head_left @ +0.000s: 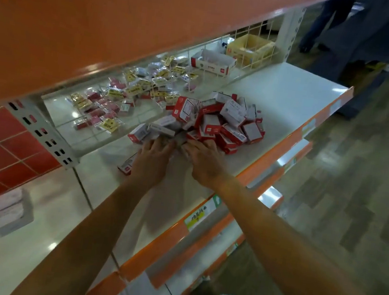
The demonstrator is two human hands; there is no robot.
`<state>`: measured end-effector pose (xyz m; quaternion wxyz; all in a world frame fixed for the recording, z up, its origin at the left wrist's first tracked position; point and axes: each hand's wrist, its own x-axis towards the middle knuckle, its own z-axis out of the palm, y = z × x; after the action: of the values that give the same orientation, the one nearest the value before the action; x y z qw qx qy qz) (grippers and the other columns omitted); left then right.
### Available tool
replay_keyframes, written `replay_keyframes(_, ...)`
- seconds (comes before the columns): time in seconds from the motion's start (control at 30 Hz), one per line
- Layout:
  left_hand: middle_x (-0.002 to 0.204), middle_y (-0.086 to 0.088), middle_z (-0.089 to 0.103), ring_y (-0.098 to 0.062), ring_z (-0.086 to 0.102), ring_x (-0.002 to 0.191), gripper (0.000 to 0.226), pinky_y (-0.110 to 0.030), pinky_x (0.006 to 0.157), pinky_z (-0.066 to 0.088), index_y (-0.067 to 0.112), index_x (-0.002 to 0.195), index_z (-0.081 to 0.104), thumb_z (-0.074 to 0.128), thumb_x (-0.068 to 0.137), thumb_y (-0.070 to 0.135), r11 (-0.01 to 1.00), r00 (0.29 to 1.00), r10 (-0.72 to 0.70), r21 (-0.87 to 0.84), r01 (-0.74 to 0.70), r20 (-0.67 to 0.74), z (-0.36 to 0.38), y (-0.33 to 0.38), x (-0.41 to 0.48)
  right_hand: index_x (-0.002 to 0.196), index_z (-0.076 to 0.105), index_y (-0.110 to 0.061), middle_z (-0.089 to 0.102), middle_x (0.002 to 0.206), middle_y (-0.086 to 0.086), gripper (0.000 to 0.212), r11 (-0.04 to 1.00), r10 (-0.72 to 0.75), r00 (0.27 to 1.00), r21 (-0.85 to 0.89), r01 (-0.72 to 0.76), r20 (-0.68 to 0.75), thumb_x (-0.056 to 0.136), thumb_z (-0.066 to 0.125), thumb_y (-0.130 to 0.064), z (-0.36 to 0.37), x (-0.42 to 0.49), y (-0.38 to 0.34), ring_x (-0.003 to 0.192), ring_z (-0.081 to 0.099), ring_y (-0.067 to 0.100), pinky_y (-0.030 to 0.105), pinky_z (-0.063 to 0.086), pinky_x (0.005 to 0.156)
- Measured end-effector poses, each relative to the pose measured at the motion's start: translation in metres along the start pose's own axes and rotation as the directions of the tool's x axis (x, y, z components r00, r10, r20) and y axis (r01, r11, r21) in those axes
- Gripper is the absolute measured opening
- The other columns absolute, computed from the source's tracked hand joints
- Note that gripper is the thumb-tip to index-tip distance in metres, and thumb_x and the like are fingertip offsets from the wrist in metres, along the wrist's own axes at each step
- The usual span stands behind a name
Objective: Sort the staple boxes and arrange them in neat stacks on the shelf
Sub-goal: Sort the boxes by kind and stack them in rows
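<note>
Red-and-white staple boxes (218, 123) lie in a loose heap on the white shelf (285, 97), none of them stacked, and one stray box (127, 166) sits apart beside the left wrist. Both hands reach palm-down into the near edge of the heap: the left hand (152, 160) with fingers stretched toward the boxes, the right hand (205, 163) just beside it. Their fingertips are blurred, so whether either grips a box cannot be told. Behind a wire divider (252, 44) lie small packets (132, 90).

Fingertips (164, 146) blurred against the staple boxes (218, 123); box print illegible.
</note>
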<state>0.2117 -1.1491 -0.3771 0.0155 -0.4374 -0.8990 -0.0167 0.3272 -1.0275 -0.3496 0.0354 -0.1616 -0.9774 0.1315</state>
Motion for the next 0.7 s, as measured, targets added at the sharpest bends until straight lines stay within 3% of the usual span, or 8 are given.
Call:
replay_keyframes(0.17, 0.154, -0.016, 0.022, -0.046, 0.023, 0.137, 0.058, -0.051, 0.110, 0.031, 0.023, 0.150, 0.022, 0.042, 0.096, 0.016, 0.996, 0.997, -0.074, 0.046, 0.073, 0.031, -0.001, 0.017, 0.003, 0.146, 0.029, -0.024, 0.030, 0.148, -0.008, 0.060, 0.994, -0.095, 0.995, -0.047, 0.095, 0.000, 0.090, 0.044, -0.008, -0.003, 0.005, 0.015, 0.131, 0.024, 0.028, 0.040, 0.034, 0.099)
replay_keyframes(0.3, 0.149, -0.019, 0.025, -0.044, 0.028, 0.131, 0.058, -0.046, 0.101, 0.039, 0.027, 0.151, 0.015, 0.039, 0.098, 0.022, 0.983, 0.984, -0.170, 0.082, 0.165, 0.053, -0.008, 0.032, -0.002, 0.142, 0.034, -0.024, 0.033, 0.146, -0.007, 0.057, 0.990, -0.132, 0.991, -0.051, 0.132, 0.008, 0.089, 0.044, -0.007, -0.003, 0.008, 0.019, 0.128, 0.025, 0.029, 0.039, 0.036, 0.097)
replay_keyframes(0.53, 0.142, -0.021, 0.030, -0.036, 0.040, 0.117, 0.049, -0.039, 0.097, 0.038, 0.018, 0.142, 0.029, 0.041, 0.095, 0.018, 0.959, 0.961, -0.265, 0.119, 0.256, 0.072, -0.011, 0.042, -0.017, 0.130, 0.046, -0.024, 0.042, 0.136, -0.006, 0.051, 0.982, -0.190, 0.982, -0.015, 0.190, 0.011, 0.083, 0.052, -0.005, -0.001, 0.009, 0.029, 0.120, 0.030, 0.027, 0.035, 0.037, 0.090)
replay_keyframes(0.7, 0.128, -0.014, 0.045, -0.033, 0.048, 0.114, 0.044, -0.038, 0.095, 0.041, 0.017, 0.135, 0.044, 0.052, 0.093, 0.026, 0.953, 0.955, -0.262, -0.121, 0.279, 0.136, -0.008, 0.037, -0.033, 0.122, 0.053, -0.019, 0.050, 0.124, 0.000, 0.045, 0.968, -0.248, 0.967, -0.032, 0.250, 0.054, 0.080, 0.053, -0.004, -0.001, 0.011, 0.032, 0.111, 0.037, 0.027, 0.032, 0.038, 0.086)
